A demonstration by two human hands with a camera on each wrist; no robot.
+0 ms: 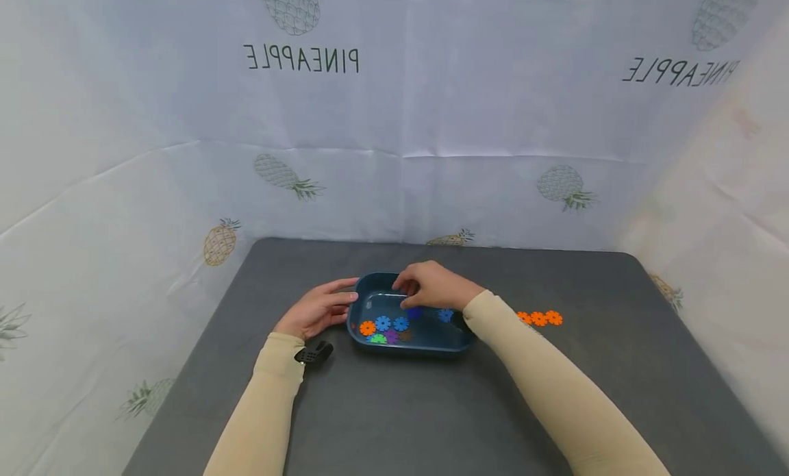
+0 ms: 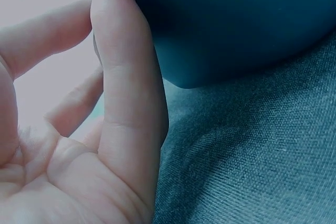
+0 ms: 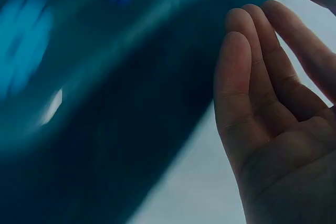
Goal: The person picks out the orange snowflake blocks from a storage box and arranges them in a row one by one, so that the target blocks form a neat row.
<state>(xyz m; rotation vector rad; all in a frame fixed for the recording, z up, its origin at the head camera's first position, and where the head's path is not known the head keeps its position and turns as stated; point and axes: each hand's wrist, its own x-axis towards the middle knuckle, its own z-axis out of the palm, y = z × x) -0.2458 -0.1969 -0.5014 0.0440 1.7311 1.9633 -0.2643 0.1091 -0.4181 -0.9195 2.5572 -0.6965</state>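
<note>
A dark blue tray [image 1: 431, 346] holds several flower-shaped plastic discs. Toward its left end lie an orange disc [image 1: 367, 328], light blue discs [image 1: 383, 323], a green disc [image 1: 378, 339], a purple disc [image 1: 392, 336] and a brown disc [image 1: 405, 335]. My left hand [image 1: 314, 308] touches the tray's left side with its fingers fairly straight. Over the tray's far side, my right hand [image 1: 434, 285] hangs with bent fingers and thumb apart, nothing visible between them. A dark blue disc [image 1: 414, 312] lies just below it. In the right wrist view, the fingers [image 3: 234, 72] are loosely bent.
Right of the tray, a row of orange discs [image 1: 539, 318] lies on the dark grey table [image 1: 394, 407], partly behind the right sleeve [image 1: 548, 373]. A black band [image 1: 314, 353] is on the left wrist. Pineapple-print cloth [image 1: 394, 120] hangs behind and at both sides.
</note>
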